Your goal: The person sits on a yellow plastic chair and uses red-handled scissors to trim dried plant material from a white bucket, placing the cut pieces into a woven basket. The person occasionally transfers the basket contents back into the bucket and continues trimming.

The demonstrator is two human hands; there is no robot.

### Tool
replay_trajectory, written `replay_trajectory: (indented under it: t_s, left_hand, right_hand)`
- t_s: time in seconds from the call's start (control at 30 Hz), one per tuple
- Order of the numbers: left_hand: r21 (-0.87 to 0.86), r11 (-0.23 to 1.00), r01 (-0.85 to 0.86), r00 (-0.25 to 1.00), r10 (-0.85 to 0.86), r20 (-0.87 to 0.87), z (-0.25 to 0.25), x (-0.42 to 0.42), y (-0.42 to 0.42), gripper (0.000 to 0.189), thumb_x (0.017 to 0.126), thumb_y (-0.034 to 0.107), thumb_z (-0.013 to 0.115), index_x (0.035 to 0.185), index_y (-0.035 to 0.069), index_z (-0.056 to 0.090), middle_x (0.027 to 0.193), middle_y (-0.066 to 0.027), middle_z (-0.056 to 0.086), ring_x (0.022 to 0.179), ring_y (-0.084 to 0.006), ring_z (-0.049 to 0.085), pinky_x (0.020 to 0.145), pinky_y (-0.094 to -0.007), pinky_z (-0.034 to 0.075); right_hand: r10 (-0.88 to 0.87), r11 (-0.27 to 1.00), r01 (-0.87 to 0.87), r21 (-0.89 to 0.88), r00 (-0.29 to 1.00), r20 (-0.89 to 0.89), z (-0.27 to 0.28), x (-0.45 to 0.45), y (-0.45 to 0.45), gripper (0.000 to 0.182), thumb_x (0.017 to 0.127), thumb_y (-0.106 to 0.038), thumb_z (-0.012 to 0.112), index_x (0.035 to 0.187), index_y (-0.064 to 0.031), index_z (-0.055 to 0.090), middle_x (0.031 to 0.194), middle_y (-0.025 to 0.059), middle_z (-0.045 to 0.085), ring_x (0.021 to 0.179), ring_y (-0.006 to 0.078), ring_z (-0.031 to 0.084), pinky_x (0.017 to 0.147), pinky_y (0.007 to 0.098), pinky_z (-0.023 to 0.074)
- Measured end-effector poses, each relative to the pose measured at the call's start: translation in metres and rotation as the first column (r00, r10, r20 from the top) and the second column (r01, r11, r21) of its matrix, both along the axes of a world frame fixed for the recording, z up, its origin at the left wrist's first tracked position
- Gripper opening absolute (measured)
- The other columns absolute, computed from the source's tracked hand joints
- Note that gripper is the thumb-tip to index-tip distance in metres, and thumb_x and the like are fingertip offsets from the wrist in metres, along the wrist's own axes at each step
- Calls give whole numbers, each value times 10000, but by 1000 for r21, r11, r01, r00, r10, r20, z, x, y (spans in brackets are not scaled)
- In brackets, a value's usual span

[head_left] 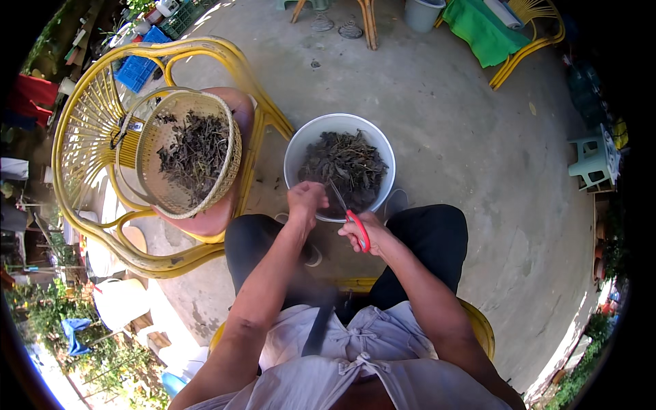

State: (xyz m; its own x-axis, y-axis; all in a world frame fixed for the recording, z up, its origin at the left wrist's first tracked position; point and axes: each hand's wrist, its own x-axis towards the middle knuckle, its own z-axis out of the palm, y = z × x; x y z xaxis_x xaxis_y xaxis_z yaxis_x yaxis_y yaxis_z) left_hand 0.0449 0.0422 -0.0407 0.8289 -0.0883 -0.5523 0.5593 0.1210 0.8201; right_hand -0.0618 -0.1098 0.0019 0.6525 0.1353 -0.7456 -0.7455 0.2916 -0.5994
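My right hand (373,234) grips a pair of red-handled scissors (360,225), whose blades point up and left over a white basin (293,151). Dark, dried leafy stems (348,159) lie heaped inside the basin, which stands on the floor just beyond my feet. Curled fingers on my left hand (306,201) hover by the basin's near left rim, close to the blade tips. Whether they pinch a stem cannot be made out. To the left, a woven basket (233,169) with a hooped handle holds more of the dark dried plants (197,146).
The basket rests on the pinkish cushion (218,218) of a yellow rattan chair (177,264). A grey bucket (423,15) and another rattan chair with green cloth (479,31) stand at the back. A pale green stool (589,156) is far right; a blue crate (136,66) sits behind the left chair.
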Motion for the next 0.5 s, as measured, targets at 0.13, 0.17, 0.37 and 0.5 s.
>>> replay_trajectory:
  t_s: [0.13,0.17,0.37,0.5]
  left_hand:
    - [7,998,60,998,-60,-14,-1,-2,0,42,809,-5,603,823,-10,642,657,-71,624,494,-149,594,446,-269,526]
    - [8,996,84,996,-84,-14,-1,-2,0,41,808,-7,602,816,-8,643,651,-70,622,487,-149,590,441,-268,522]
    - [5,986,169,985,-169,-19,3,-6,-5,68,816,14,583,812,-22,641,625,-72,597,475,-149,553,434,-269,467]
    - [42,984,176,984,-176,2,-3,-6,-4,55,806,-18,587,789,-6,638,619,-73,604,460,-147,560,421,-265,476]
  right_hand:
    - [1,999,2,-47,999,51,-7,3,1,235,727,-105,720,589,-48,538,498,42,496,367,146,465,349,292,343]
    - [3,998,0,-63,999,50,-6,4,1,239,727,-109,720,588,-47,536,497,42,491,367,148,459,350,295,336]
    - [-11,997,14,-74,999,40,-13,5,-1,251,728,-108,709,581,-39,518,489,46,462,368,155,435,354,314,309]
    - [-15,997,13,-80,1000,-15,-17,6,-1,230,713,-85,703,587,-19,522,485,54,460,367,160,434,348,321,307]
